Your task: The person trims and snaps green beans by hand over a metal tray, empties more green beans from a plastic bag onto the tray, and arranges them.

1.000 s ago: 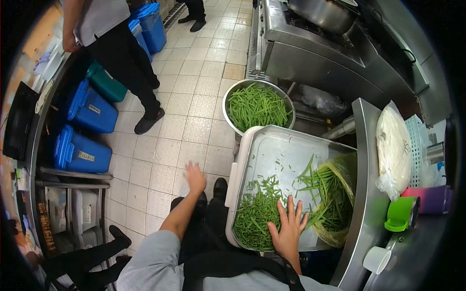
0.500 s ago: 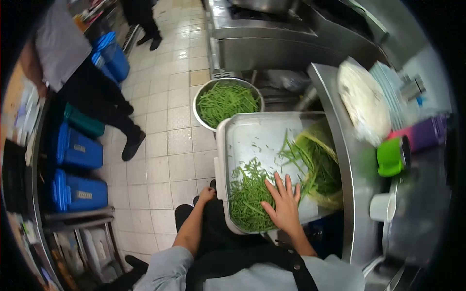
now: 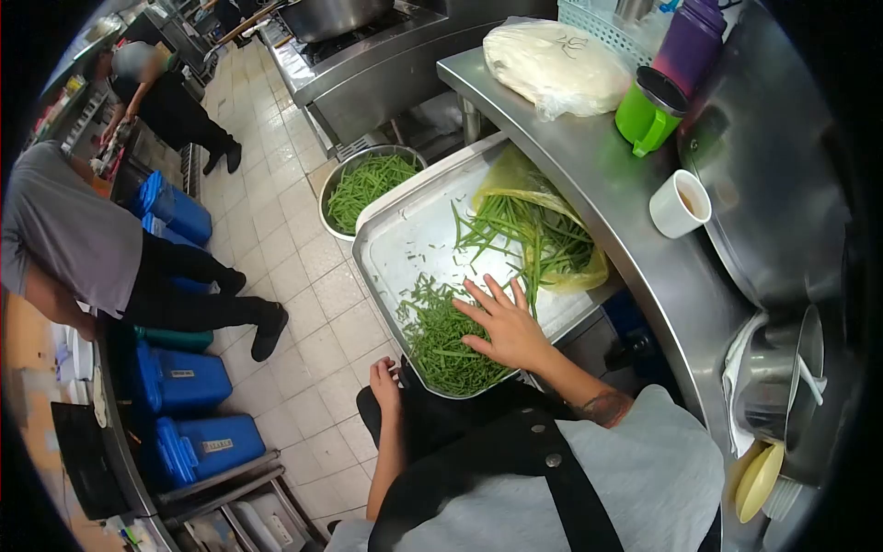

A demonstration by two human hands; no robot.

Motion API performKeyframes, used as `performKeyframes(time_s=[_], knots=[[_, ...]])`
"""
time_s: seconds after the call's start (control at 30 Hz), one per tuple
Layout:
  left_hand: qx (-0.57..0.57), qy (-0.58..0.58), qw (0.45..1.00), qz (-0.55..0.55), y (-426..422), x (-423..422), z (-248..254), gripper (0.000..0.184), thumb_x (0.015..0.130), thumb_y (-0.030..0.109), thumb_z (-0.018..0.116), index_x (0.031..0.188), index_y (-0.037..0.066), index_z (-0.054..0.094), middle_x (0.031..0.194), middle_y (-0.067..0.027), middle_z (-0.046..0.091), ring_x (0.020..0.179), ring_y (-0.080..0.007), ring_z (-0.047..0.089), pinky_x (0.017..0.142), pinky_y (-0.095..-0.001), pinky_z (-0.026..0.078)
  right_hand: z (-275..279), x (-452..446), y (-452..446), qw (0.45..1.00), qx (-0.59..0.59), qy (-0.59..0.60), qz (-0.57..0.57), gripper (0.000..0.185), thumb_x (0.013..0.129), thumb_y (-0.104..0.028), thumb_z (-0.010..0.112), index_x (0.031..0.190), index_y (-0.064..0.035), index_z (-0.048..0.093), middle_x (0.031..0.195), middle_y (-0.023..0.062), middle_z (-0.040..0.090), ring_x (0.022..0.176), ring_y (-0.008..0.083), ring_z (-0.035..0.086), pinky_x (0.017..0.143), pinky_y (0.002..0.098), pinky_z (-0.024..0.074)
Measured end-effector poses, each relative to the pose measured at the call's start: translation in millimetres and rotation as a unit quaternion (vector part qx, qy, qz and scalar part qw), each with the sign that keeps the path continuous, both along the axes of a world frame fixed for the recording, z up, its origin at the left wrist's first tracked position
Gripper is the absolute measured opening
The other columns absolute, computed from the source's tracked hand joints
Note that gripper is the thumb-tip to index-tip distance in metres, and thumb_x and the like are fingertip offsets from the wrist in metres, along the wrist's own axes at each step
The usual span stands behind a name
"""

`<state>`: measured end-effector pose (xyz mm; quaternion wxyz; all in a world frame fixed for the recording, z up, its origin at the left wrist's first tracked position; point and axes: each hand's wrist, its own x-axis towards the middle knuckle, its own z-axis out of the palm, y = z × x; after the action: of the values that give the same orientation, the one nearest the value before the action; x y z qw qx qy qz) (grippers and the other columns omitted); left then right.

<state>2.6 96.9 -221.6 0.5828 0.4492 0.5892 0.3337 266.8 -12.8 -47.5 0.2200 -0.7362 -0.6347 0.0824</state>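
My right hand point(image 3: 504, 322) lies spread, palm down, at the right edge of a heap of short-cut green beans point(image 3: 446, 340) in a white tray point(image 3: 432, 216). Its fingers are apart. Just beyond the fingertips, long beans point(image 3: 497, 225) spill from a yellowish plastic bag point(image 3: 589, 276) on the tray's right side. Outside the tray's near left corner is my left hand point(image 3: 386, 382), low over my lap, fingers loosely curled; whether anything is in it I cannot make out. A round metal bowl point(image 3: 325, 207) holding long green beans point(image 3: 368, 189) stands beyond the tray.
A steel counter point(image 3: 589, 175) at right carries a white bag point(image 3: 556, 69), a green mug point(image 3: 648, 115), a purple bottle point(image 3: 690, 41) and a white cup point(image 3: 679, 204). Blue bins point(image 3: 212, 446) line the left. Two people point(image 3: 78, 230) stand at the left counter; a stove pot point(image 3: 336, 17) is ahead.
The view has swung right. My left hand has come in from over the floor to beside the tray. My right hand stays spread by the cut beans.
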Motion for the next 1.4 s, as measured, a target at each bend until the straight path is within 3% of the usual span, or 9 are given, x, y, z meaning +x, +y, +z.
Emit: performKeyframes(time_s=[0.1, 0.27, 0.43, 0.47, 0.57, 0.67, 0.93, 1.23, 1.4], knots=[[-0.048, -0.089, 0.995, 0.007, -27.8, 9.7, 46.8, 0.041, 0.098, 0.037, 0.034, 0.106, 0.002, 0.052, 0.086, -0.0084, 0.060, 0.067, -0.0136, 0.057, 0.058, -0.0260, 0.046, -5.9, 4.2, -0.4, 1.000, 0.003, -0.001, 0.017, 0.056, 0.083, -0.046, 0.056, 0.130, -0.0183, 0.047, 0.143, 0.0102, 0.034, 0.132, 0.0353, 0.027, 0.106, 0.0586, 0.0131], [-0.019, -0.199, 0.974, -0.102, -62.8, 28.2, 101.3, 0.044, 0.098, 0.040, 0.032, 0.109, 0.001, 0.049, 0.084, -0.0079, 0.059, 0.069, -0.0146, 0.057, 0.062, -0.0267, 0.047, 17.0, 33.2, 13.5, 0.978, 0.131, 0.155, -0.052, 0.036, 0.082, -0.021, 0.061, 0.113, -0.0027, 0.058, 0.121, 0.0194, 0.054, 0.108, 0.0359, 0.054, 0.092, 0.0371, 0.0435], [-0.007, -0.105, 0.973, -0.207, -71.6, 38.3, 127.3, 0.030, 0.098, 0.026, 0.039, 0.114, 0.001, 0.041, 0.082, -0.0084, 0.057, 0.069, -0.0133, 0.056, 0.062, -0.0279, 0.047, 39.9, 120.5, 36.7, 0.971, 0.047, 0.084, -0.221, 0.030, 0.083, -0.018, 0.056, 0.106, 0.0025, 0.059, 0.106, 0.0239, 0.059, 0.096, 0.0388, 0.058, 0.087, 0.0410, 0.0446], [0.014, -0.074, 0.974, -0.215, -70.7, 40.2, 127.7, 0.029, 0.097, 0.025, 0.039, 0.113, 0.000, 0.041, 0.084, -0.0089, 0.057, 0.068, -0.0130, 0.055, 0.062, -0.0277, 0.046, 3.3, 147.6, 48.8, 0.951, 0.206, -0.028, -0.229, 0.036, 0.084, -0.023, 0.056, 0.110, 0.0027, 0.057, 0.104, 0.0250, 0.060, 0.095, 0.0406, 0.058, 0.086, 0.0428, 0.0441], [0.088, -0.027, 0.975, -0.201, -69.2, 42.5, 130.6, 0.029, 0.097, 0.023, 0.040, 0.113, -0.001, 0.041, 0.088, -0.0103, 0.057, 0.068, -0.0127, 0.055, 0.063, -0.0270, 0.045, 9.1, 174.1, 57.1, 0.940, 0.093, -0.106, -0.311, 0.042, 0.088, -0.031, 0.050, 0.116, 0.0006, 0.053, 0.108, 0.0277, 0.057, 0.100, 0.0436, 0.053, 0.088, 0.0439, 0.0423], [0.124, -0.028, 0.976, -0.177, -67.4, 35.8, 122.6, 0.028, 0.096, 0.021, 0.042, 0.113, -0.001, 0.041, 0.092, -0.0110, 0.057, 0.069, -0.0129, 0.055, 0.064, -0.0264, 0.045, -19.3, 198.0, 67.3, 0.902, 0.167, -0.189, -0.350, 0.041, 0.088, -0.031, 0.050, 0.114, 0.0008, 0.054, 0.105, 0.0278, 0.057, 0.099, 0.0433, 0.054, 0.087, 0.0440, 0.0424], [0.096, -0.037, 0.981, -0.167, -76.7, 7.2, 115.4, 0.025, 0.095, 0.017, 0.045, 0.112, -0.001, 0.045, 0.094, -0.0114, 0.059, 0.071, -0.0136, 0.057, 0.066, -0.0261, 0.047, -27.7, 232.7, 67.9, 0.873, 0.150, -0.155, -0.438, 0.038, 0.088, -0.029, 0.050, 0.111, 0.0010, 0.055, 0.103, 0.0279, 0.058, 0.096, 0.0430, 0.055, 0.085, 0.0444, 0.0431], [0.131, -0.042, 0.976, -0.169, -78.7, 29.3, 120.3, 0.026, 0.095, 0.020, 0.046, 0.112, 0.000, 0.046, 0.098, -0.0108, 0.058, 0.074, -0.0135, 0.056, 0.068, -0.0262, 0.046, -29.4, 231.5, 86.0, 0.878, 0.173, -0.121, -0.430, 0.035, 0.088, -0.027, 0.050, 0.107, 0.0012, 0.057, 0.100, 0.0281, 0.058, 0.093, 0.0427, 0.056, 0.083, 0.0449, 0.0438], [0.115, 0.006, 0.976, -0.186, -70.4, 37.8, 131.5, 0.029, 0.095, 0.023, 0.047, 0.111, -0.001, 0.044, 0.099, -0.0117, 0.058, 0.083, -0.0164, 0.056, 0.072, -0.0282, 0.046, 15.7, 155.4, 112.8, 0.962, 0.159, 0.034, -0.218, 0.022, 0.086, -0.014, 0.051, 0.099, 0.0015, 0.059, 0.098, 0.0257, 0.059, 0.082, 0.0415, 0.058, 0.076, 0.0459, 0.0463]])
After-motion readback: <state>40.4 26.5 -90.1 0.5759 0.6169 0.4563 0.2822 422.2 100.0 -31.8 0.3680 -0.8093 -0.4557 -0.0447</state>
